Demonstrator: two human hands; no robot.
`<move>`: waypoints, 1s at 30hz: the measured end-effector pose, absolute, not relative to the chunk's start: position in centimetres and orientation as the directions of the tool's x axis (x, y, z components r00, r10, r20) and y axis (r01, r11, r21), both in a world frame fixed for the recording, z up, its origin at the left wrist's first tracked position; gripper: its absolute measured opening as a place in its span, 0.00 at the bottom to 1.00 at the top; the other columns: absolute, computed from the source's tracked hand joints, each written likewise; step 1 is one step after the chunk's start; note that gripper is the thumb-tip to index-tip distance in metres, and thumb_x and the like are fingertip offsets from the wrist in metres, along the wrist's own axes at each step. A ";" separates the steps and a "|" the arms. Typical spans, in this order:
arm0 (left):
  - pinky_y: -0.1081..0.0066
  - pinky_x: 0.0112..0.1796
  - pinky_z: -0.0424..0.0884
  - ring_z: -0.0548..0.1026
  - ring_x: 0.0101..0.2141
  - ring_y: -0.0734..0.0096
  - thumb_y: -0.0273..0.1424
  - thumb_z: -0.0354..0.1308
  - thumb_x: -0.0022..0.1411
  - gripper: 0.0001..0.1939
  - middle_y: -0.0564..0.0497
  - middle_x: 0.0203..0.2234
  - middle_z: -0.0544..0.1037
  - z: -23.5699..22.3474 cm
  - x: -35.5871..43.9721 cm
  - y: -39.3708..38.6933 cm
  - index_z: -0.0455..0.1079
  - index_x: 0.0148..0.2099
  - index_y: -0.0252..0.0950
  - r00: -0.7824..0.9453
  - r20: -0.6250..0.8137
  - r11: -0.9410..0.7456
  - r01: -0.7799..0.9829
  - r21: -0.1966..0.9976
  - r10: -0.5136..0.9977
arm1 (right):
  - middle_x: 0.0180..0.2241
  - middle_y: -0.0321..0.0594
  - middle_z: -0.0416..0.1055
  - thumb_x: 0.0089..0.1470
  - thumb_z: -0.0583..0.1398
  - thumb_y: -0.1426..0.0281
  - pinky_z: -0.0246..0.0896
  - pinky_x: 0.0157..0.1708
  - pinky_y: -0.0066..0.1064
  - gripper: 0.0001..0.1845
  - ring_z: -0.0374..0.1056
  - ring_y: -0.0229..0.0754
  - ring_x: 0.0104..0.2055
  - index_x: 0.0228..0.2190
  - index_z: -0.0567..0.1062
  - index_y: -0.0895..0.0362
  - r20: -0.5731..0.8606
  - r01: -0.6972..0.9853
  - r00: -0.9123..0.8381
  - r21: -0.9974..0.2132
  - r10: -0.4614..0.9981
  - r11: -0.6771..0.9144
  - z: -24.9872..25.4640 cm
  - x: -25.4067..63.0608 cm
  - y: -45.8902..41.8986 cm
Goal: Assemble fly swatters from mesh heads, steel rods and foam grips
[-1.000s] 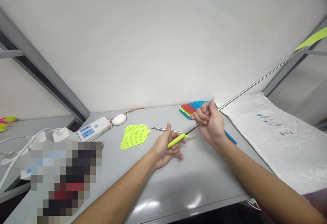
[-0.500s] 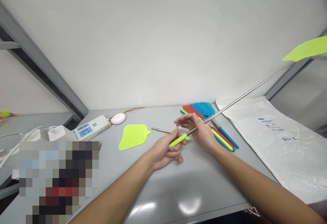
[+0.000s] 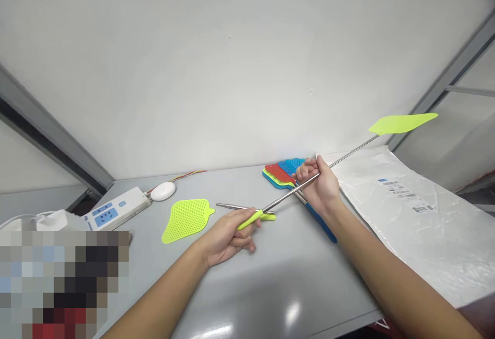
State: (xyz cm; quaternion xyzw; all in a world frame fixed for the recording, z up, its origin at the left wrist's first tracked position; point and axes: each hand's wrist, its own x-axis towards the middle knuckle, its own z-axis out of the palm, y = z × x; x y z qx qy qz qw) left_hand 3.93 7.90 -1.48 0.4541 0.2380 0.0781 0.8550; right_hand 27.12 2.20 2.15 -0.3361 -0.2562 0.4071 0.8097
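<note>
My left hand (image 3: 228, 236) is closed around the yellow-green grip (image 3: 250, 219) of a fly swatter. Its telescopic steel rod (image 3: 348, 154) slants up to the right and ends in a yellow-green mesh head (image 3: 402, 123) in the air. My right hand (image 3: 319, 184) is closed around the rod partway along. On the grey table (image 3: 270, 277) lie a loose yellow-green mesh head (image 3: 185, 219) and a short steel rod (image 3: 235, 206) just beyond my left hand.
A stack of red, blue and green swatters (image 3: 280, 173) lies behind my right hand. A clear plastic bag (image 3: 410, 210) covers the table's right side. A power strip (image 3: 112, 210) and a white round device (image 3: 163, 191) sit at the left, below the white wall.
My right hand opened near the grip half a second ago, then slid up the rod and closed again. The swatter head has come down and inward; the rod looks shorter.
</note>
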 end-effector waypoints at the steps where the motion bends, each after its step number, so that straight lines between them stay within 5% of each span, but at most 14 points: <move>1: 0.70 0.27 0.68 0.41 0.14 0.85 0.43 0.50 0.66 0.19 0.64 0.13 0.47 -1.5 3.9 8.0 0.70 0.34 0.33 0.871 -0.342 0.583 0.082 0.809 0.352 | 0.17 0.34 0.68 0.59 0.53 0.57 0.64 0.36 0.34 0.19 0.65 0.38 0.25 0.25 0.74 0.55 0.153 -0.475 0.515 -0.768 0.843 0.430 1.8 26.2 2.2; 5: 0.69 0.28 0.68 0.42 0.14 0.85 0.45 0.49 0.66 0.21 0.64 0.12 0.48 -1.7 3.8 8.3 0.71 0.34 0.32 0.870 -0.354 0.602 0.085 0.794 0.344 | 0.34 0.44 0.77 0.61 0.49 0.53 0.60 0.46 0.38 0.25 0.72 0.45 0.41 0.31 0.77 0.56 0.175 -0.419 0.318 -0.856 0.932 0.303 1.0 22.2 1.7; 8: 0.70 0.28 0.68 0.42 0.13 0.85 0.45 0.49 0.66 0.21 0.64 0.12 0.48 -1.7 3.7 8.3 0.71 0.34 0.32 0.869 -0.362 0.611 0.090 0.787 0.338 | 0.39 0.45 0.77 0.62 0.46 0.51 0.59 0.48 0.40 0.28 0.71 0.46 0.44 0.34 0.78 0.56 0.203 -0.336 0.230 -0.901 0.952 0.274 1.0 20.8 1.3; 12: 0.69 0.28 0.69 0.41 0.13 0.86 0.44 0.50 0.66 0.18 0.64 0.13 0.48 -1.5 3.7 8.2 0.69 0.34 0.34 0.875 -0.350 0.607 0.084 0.791 0.335 | 0.34 0.44 0.76 0.59 0.51 0.51 0.62 0.44 0.37 0.25 0.71 0.43 0.37 0.34 0.78 0.57 0.198 -0.336 0.294 -0.895 0.935 0.295 2.2 22.6 1.2; 19: 0.69 0.28 0.69 0.41 0.14 0.85 0.43 0.51 0.65 0.17 0.64 0.14 0.48 -1.2 3.8 8.2 0.68 0.35 0.35 0.873 -0.352 0.543 0.125 0.830 0.337 | 0.17 0.31 0.63 0.63 0.47 0.61 0.64 0.31 0.30 0.22 0.61 0.33 0.20 0.25 0.72 0.56 0.090 -0.557 0.600 -0.666 0.795 0.496 4.7 30.5 1.0; 23: 0.69 0.28 0.69 0.41 0.14 0.85 0.44 0.51 0.65 0.17 0.64 0.14 0.47 -1.4 4.0 8.0 0.67 0.34 0.35 0.861 -0.363 0.544 0.125 0.829 0.355 | 0.12 0.29 0.56 0.65 0.46 0.61 0.63 0.32 0.29 0.23 0.65 0.36 0.22 0.24 0.72 0.56 0.047 -0.541 0.616 -0.700 0.786 0.466 2.6 28.8 1.9; 26: 0.69 0.28 0.69 0.41 0.14 0.85 0.45 0.51 0.65 0.18 0.64 0.14 0.48 -1.5 4.0 7.9 0.67 0.34 0.35 0.852 -0.359 0.538 0.111 0.835 0.381 | 0.15 0.36 0.67 0.61 0.50 0.54 0.63 0.39 0.35 0.23 0.72 0.44 0.35 0.28 0.75 0.56 0.103 -0.501 0.449 -0.794 0.888 0.345 0.8 24.9 2.4; 30: 0.69 0.28 0.68 0.41 0.14 0.85 0.46 0.51 0.65 0.18 0.64 0.14 0.48 -1.3 3.8 8.0 0.67 0.34 0.35 0.861 -0.355 0.551 0.108 0.827 0.364 | 0.34 0.45 0.78 0.61 0.49 0.52 0.62 0.42 0.37 0.26 0.72 0.47 0.43 0.33 0.77 0.57 0.097 -0.451 0.253 -0.868 0.963 0.206 0.6 22.5 2.1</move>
